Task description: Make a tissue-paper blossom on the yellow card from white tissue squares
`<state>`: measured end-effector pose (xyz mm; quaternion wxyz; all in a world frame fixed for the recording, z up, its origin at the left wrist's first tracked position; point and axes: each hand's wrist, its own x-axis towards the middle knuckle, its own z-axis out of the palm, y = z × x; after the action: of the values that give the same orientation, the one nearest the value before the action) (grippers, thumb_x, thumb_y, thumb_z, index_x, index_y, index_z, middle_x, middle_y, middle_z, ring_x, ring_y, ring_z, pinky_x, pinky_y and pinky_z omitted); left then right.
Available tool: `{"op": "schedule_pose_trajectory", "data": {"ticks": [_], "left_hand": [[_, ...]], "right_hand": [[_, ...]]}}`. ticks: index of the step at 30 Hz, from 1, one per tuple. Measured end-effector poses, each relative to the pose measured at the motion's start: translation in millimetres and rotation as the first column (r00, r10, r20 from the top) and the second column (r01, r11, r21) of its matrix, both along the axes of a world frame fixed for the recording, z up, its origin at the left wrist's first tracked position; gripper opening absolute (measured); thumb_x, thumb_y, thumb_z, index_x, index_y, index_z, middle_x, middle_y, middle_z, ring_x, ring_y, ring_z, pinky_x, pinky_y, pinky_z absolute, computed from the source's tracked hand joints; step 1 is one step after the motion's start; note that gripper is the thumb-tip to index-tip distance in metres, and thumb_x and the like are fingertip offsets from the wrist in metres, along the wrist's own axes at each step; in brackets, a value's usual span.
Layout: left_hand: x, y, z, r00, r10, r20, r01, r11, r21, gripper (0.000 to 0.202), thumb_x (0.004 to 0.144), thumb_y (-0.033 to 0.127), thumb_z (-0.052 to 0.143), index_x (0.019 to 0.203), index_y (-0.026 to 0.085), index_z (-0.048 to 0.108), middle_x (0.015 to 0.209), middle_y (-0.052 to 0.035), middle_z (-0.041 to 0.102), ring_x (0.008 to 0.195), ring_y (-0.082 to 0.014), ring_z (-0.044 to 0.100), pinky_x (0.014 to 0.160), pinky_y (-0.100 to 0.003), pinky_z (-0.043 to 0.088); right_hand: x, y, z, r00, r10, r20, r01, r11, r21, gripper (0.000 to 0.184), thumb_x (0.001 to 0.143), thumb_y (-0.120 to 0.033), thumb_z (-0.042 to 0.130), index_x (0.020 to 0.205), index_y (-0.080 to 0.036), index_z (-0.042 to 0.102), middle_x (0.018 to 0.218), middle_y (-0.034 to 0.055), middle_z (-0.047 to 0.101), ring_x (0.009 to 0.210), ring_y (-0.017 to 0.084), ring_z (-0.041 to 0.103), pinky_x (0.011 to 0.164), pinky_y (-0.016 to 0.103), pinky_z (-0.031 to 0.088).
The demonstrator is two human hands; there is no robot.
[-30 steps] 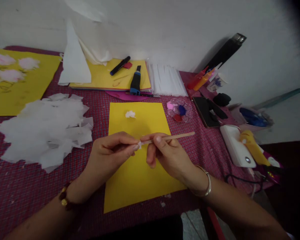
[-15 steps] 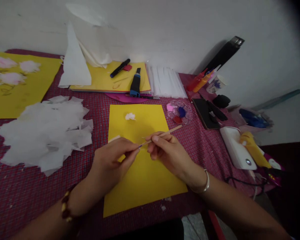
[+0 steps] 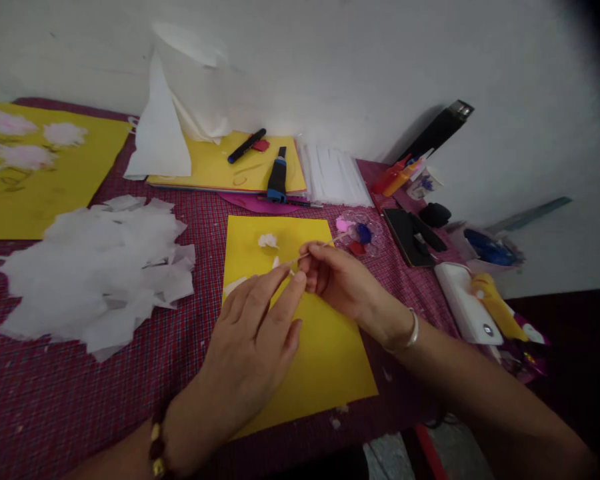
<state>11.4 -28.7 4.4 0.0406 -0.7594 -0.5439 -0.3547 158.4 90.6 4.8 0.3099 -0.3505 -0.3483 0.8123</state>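
A yellow sheet (image 3: 325, 353) lies on the red checked tablecloth in front of me. My left hand (image 3: 257, 333) rests flat on it with the fingers stretched out, the fingertips near a small white tissue bit (image 3: 276, 262). My right hand (image 3: 337, 280) is closed on a thin wooden stick (image 3: 323, 245), which points up to the right toward a small clear paint palette (image 3: 361, 230). A crumpled white tissue ball (image 3: 267, 240) sits on the sheet just beyond the hands.
A pile of white tissue pieces (image 3: 100, 267) lies to the left. Another yellow sheet with pink tissue flowers (image 3: 25, 160) is at far left. At the back lie a marker (image 3: 247, 145), a blue-black cutter (image 3: 278, 177) and white strips (image 3: 333, 177). A glue gun (image 3: 495, 307) lies right.
My left hand let go of the stick's tip and flattened onto the yellow sheet. My right hand carried the stick up and away toward the palette. The view shifted slightly.
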Motion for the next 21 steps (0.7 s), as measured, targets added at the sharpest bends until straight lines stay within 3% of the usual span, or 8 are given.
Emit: {"op": "schedule_pose_trajectory", "data": {"ticks": [2, 4, 6, 8, 12, 21], "left_hand": [[2, -1, -1.9, 1.0, -0.018, -0.02, 0.017, 1.0, -0.026, 0.037, 0.087, 0.014, 0.054, 0.124, 0.013, 0.052, 0.118, -0.0156, 0.06, 0.109, -0.0277, 0.057, 0.091, -0.044, 0.05], [3, -1, -6.2, 0.992, -0.106, -0.069, 0.097, 0.988, -0.117, 0.016, 0.088, 0.014, 0.051, 0.101, 0.015, 0.062, 0.097, -0.0099, 0.064, 0.091, -0.0238, 0.06, 0.08, -0.04, 0.053], [4, 1, -11.5, 0.972, -0.204, -0.118, 0.169, 0.952, -0.255, 0.015, 0.089, 0.014, 0.049, 0.083, 0.016, 0.062, 0.083, -0.0067, 0.063, 0.076, -0.0211, 0.059, 0.069, -0.037, 0.053], [4, 3, -16.3, 0.956, -0.254, -0.147, 0.189, 0.916, -0.353, 0.017, 0.088, 0.013, 0.049, 0.077, 0.016, 0.062, 0.078, -0.0063, 0.062, 0.071, -0.0213, 0.057, 0.066, -0.037, 0.051], [5, 6, -20.8, 0.95, -0.262, -0.168, 0.176, 0.897, -0.405, 0.015, 0.086, 0.011, 0.052, 0.079, 0.015, 0.064, 0.081, -0.007, 0.063, 0.075, -0.0236, 0.057, 0.069, -0.039, 0.05], [5, 8, -20.1, 0.947, -0.271, -0.172, 0.178, 0.889, -0.423, 0.012, 0.084, 0.01, 0.055, 0.079, 0.015, 0.065, 0.081, -0.0067, 0.063, 0.076, -0.0233, 0.056, 0.07, -0.038, 0.048]], "right_hand": [[-10, 12, 0.6, 0.996, -0.048, 0.072, 0.032, 0.977, 0.212, 0.016, 0.081, -0.032, 0.066, 0.085, -0.018, 0.062, 0.067, -0.0032, 0.066, 0.049, 0.007, 0.054, 0.048, 0.019, 0.043], [-19, 19, -3.5, 0.983, -0.089, 0.158, 0.017, 0.913, 0.407, 0.017, 0.082, -0.034, 0.065, 0.086, -0.018, 0.059, 0.068, -0.0029, 0.066, 0.051, 0.007, 0.055, 0.051, 0.02, 0.043], [-26, 22, -10.3, 0.967, -0.133, 0.219, -0.013, 0.829, 0.559, 0.018, 0.084, -0.035, 0.063, 0.086, -0.019, 0.056, 0.069, -0.0029, 0.064, 0.056, 0.008, 0.056, 0.055, 0.021, 0.044], [-30, 21, -17.2, 0.953, -0.161, 0.256, -0.048, 0.756, 0.653, 0.017, 0.087, -0.036, 0.06, 0.088, -0.019, 0.055, 0.071, -0.0024, 0.062, 0.063, 0.009, 0.057, 0.059, 0.022, 0.045], [-31, 19, -26.2, 0.937, -0.139, 0.32, -0.146, 0.677, 0.722, 0.016, 0.091, -0.036, 0.054, 0.091, -0.02, 0.055, 0.077, -0.001, 0.06, 0.07, 0.01, 0.057, 0.064, 0.025, 0.046], [-33, 23, -30.1, 0.904, -0.175, 0.391, -0.225, 0.582, 0.782, 0.014, 0.092, -0.033, 0.051, 0.089, -0.021, 0.057, 0.086, 0.0012, 0.06, 0.076, 0.012, 0.058, 0.072, 0.028, 0.048]]}}
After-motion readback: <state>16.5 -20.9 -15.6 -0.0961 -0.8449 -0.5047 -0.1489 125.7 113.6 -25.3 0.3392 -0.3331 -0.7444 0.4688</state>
